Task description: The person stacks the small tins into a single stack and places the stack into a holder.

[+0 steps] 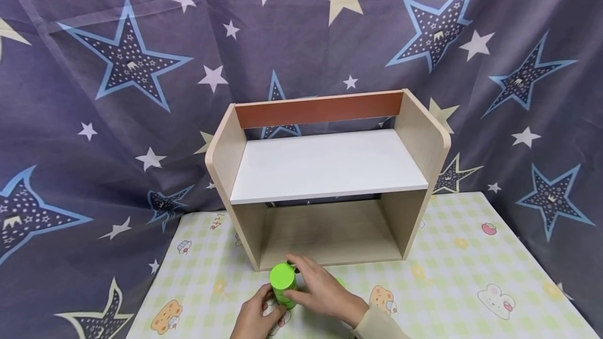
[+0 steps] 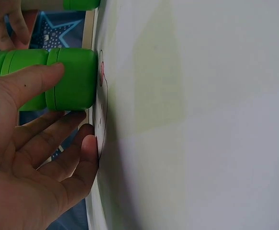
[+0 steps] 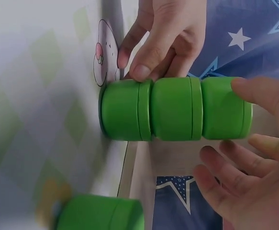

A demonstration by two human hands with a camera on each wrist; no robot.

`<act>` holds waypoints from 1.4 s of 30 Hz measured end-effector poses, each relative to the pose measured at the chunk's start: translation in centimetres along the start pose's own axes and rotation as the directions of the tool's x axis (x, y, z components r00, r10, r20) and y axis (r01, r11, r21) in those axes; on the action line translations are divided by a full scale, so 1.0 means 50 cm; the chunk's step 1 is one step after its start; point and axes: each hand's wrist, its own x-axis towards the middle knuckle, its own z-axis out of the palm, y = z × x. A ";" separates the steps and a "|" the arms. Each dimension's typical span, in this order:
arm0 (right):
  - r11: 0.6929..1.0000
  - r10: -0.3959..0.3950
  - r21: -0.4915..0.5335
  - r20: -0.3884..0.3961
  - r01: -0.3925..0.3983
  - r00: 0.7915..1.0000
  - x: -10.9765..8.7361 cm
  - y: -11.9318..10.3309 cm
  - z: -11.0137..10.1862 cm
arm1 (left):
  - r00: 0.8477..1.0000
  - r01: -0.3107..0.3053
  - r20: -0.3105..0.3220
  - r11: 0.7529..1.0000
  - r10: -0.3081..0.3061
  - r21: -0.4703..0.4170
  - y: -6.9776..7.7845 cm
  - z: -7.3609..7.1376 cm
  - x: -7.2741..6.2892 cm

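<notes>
holding a stack of green jars (image 3: 172, 109) low and high

three jars stand upright, one on another, on the checked tablecloth (image 1: 452, 286), just in front of the small shelf (image 1: 330, 166). the left hand (image 1: 254, 313) pinches the bottom jar (image 3: 122, 110) between thumb and fingers, likely so the base does not slide. the right hand (image 1: 322, 289) has thumb and forefinger clasped on the top jar (image 3: 220, 108), probably to keep it in line. a fourth jar (image 3: 101, 213) stands near the right hand, perhaps for easy reach.
</notes>
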 end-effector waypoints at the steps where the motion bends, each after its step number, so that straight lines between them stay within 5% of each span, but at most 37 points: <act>1: 1.000 0.000 0.007 -0.004 0.000 1.000 -0.003 0.001 -0.002 | 1.000 -0.001 0.000 1.000 0.001 -0.001 0.001 0.000 0.000; 18: 0.996 -0.077 -0.068 -0.204 0.065 0.976 -0.058 0.027 -0.042 | 0.999 -0.050 -0.022 0.999 0.049 -0.010 0.002 -0.001 -0.004; 42: 1.000 0.027 0.013 -0.302 -0.024 0.953 -0.141 0.087 -0.061 | 0.999 -0.046 -0.024 0.999 0.047 0.027 -0.001 0.000 0.001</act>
